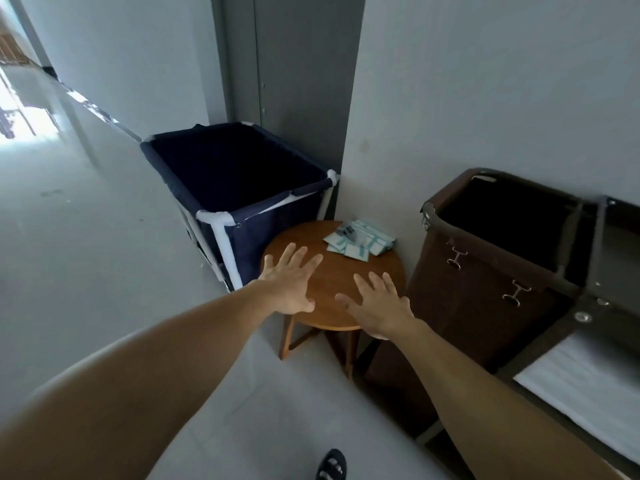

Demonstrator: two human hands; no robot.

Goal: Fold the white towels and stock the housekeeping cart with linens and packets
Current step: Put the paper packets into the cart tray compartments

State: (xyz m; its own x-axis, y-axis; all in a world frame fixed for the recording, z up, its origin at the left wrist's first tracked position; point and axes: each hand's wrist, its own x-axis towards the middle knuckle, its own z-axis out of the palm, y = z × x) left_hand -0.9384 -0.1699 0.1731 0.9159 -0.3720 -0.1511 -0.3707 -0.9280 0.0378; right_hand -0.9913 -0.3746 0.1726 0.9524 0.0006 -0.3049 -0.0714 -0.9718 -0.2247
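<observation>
A small round wooden table [332,271] stands in the corner. Several white-and-teal packets [360,241] lie in a loose pile at its far right edge. My left hand [291,282] is stretched over the table's left side with fingers spread and straight, holding nothing. My right hand [377,303] hovers over the near right side, fingers also spread and empty. At the right edge is the brown housekeeping cart [568,327], with a white folded towel [588,386] lying on its shelf.
A navy fabric laundry bin [242,216] on a white frame stands left of the table, its inside dark. The cart's brown bag [485,282] is right of the table. Grey walls and a grey door close the corner. A corridor floor runs off to the left. A sandalled foot [331,464] shows below.
</observation>
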